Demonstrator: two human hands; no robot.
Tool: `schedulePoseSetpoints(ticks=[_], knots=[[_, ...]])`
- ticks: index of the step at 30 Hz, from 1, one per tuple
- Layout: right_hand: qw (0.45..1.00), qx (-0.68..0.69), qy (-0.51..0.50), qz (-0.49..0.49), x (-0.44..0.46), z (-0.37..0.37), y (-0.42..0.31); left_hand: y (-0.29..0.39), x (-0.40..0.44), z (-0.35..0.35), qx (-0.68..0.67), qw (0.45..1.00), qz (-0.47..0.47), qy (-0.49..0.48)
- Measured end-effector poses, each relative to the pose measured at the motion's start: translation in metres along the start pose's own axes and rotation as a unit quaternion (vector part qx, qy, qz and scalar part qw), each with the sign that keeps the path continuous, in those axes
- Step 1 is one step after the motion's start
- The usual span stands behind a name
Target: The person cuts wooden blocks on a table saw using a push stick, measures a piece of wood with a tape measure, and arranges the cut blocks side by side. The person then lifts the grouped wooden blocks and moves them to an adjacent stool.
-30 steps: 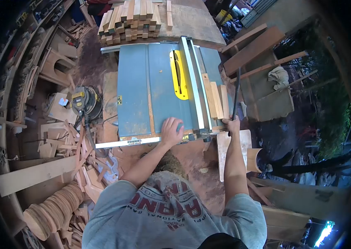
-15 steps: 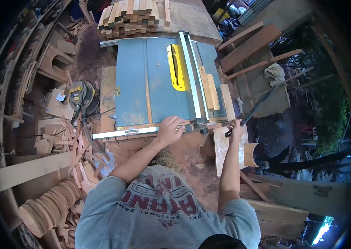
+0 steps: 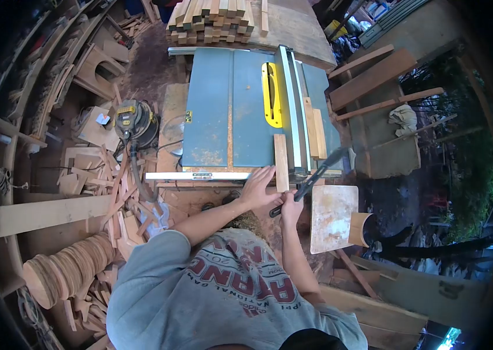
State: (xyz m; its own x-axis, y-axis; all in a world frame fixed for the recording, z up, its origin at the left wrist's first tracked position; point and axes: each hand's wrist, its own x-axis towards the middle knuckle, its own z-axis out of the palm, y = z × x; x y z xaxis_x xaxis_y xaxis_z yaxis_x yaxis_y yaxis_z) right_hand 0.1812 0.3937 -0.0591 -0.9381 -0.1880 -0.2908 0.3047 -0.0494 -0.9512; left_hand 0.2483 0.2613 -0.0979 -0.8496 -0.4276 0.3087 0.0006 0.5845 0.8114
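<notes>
A table saw (image 3: 208, 111) with a blue-grey top stands before me, its yellow blade insert (image 3: 271, 96) left of the long metal fence (image 3: 293, 105). A wooden strip (image 3: 281, 163) lies along the left side of the fence, its near end past the table's front edge. My left hand (image 3: 258, 189) has its fingers stretched out against the strip's left side, thumb near its end. My right hand (image 3: 291, 210) is closed round a long black rod (image 3: 319, 172) that slants up to the right, and touches the strip's near end. The right fingers are partly hidden.
Two wooden strips (image 3: 315, 133) lie right of the fence. Stacked wood pieces (image 3: 214, 23) sit behind the saw. A shop vacuum (image 3: 135, 123) and scrap wood (image 3: 97, 181) are on the left. A pale board (image 3: 334, 219) stands at the right.
The wooden strip in my right hand has moved from right of the fence to its left side. My left hand has left the fence's front end and now touches the strip. The view has shifted.
</notes>
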Motion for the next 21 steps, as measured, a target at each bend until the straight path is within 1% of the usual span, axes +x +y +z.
schedulePoseSetpoints(ticks=[2,4,6,7,8,9,10,12,13,14,15,16,18,19,20,21], knots=[[0.993,-0.117,0.001,0.023,-0.001,0.000,0.003,-0.008,0.013,0.009,0.037,0.999,-0.011,0.005],[0.990,-0.133,-0.015,0.036,-0.003,-0.006,0.001,-0.020,0.022,0.015,0.038,0.999,-0.002,0.000],[0.986,-0.162,-0.029,0.038,-0.014,-0.015,-0.006,-0.029,0.027,0.022,0.084,0.996,0.023,0.014],[0.977,-0.203,-0.049,0.045,-0.020,-0.025,-0.014,-0.030,0.030,0.021,0.084,0.996,0.019,0.015],[0.976,-0.205,-0.053,0.046,-0.019,-0.041,-0.009,-0.031,0.033,0.018,0.083,0.996,0.023,0.004],[0.965,-0.241,-0.072,-0.075,-0.021,-0.060,-0.001,-0.031,0.034,0.016,0.082,0.996,0.024,-0.008],[0.938,-0.271,-0.090,-0.196,-0.025,-0.079,0.005,-0.032,0.034,0.014,0.083,0.996,0.020,-0.008],[0.925,-0.346,-0.147,-0.046,-0.053,-0.106,-0.042,-0.035,0.046,0.014,0.094,0.995,0.009,-0.006],[0.925,-0.345,-0.149,-0.046,-0.069,-0.105,-0.061,-0.037,0.054,0.012,0.096,0.995,0.008,-0.005],[0.889,-0.399,-0.167,-0.147,-0.082,-0.103,-0.078,-0.040,0.062,0.010,0.107,0.994,-0.007,-0.022],[0.840,-0.448,-0.182,-0.246,-0.093,-0.102,-0.091,-0.042,0.070,0.008,0.117,0.992,-0.023,-0.039],[0.840,-0.448,-0.182,-0.245,-0.104,-0.101,-0.101,-0.043,0.077,0.005,0.117,0.992,-0.024,-0.039],[0.829,-0.499,-0.198,-0.157,-0.121,-0.099,-0.113,-0.047,0.090,0.000,0.134,0.990,-0.032,-0.040],[0.814,-0.509,-0.203,-0.192,-0.125,-0.098,-0.113,-0.048,0.093,0.000,0.134,0.990,-0.033,-0.038],[0.813,-0.509,-0.205,-0.194,-0.125,-0.097,-0.115,-0.049,0.094,0.000,0.142,0.988,-0.036,-0.044],[0.809,-0.523,-0.208,-0.169,-0.125,-0.094,-0.118,-0.051,0.095,-0.001,0.150,0.987,-0.040,-0.050]])
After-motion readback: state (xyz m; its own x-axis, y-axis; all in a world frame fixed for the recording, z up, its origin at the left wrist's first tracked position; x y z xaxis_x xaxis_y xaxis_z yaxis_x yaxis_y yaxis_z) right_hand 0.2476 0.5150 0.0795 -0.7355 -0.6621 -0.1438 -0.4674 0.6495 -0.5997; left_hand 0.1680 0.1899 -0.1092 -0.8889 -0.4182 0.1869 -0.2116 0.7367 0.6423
